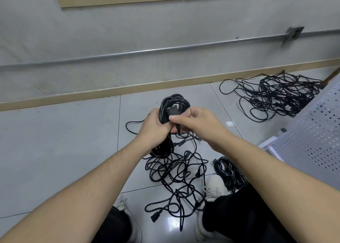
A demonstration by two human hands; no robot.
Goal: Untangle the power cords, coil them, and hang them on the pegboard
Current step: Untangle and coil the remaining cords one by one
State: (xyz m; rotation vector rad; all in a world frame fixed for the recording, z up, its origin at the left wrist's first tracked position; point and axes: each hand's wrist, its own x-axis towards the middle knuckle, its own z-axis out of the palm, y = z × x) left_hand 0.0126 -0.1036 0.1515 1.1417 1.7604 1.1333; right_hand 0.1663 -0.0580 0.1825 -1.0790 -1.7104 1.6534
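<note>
The left hand (153, 127) is squeezing a coiled black cord (173, 104) around its middle, up in the air. The right hand (197, 122) is pinching the cord's plug end (171, 110) against the coil. Below, a messy cord pile (176, 171) is lying on the floor (60, 150) between two white shoes (214, 186). Another tangle (276, 93) is sitting near the wall. A white pegboard (312, 137) is lying to the right.
</note>
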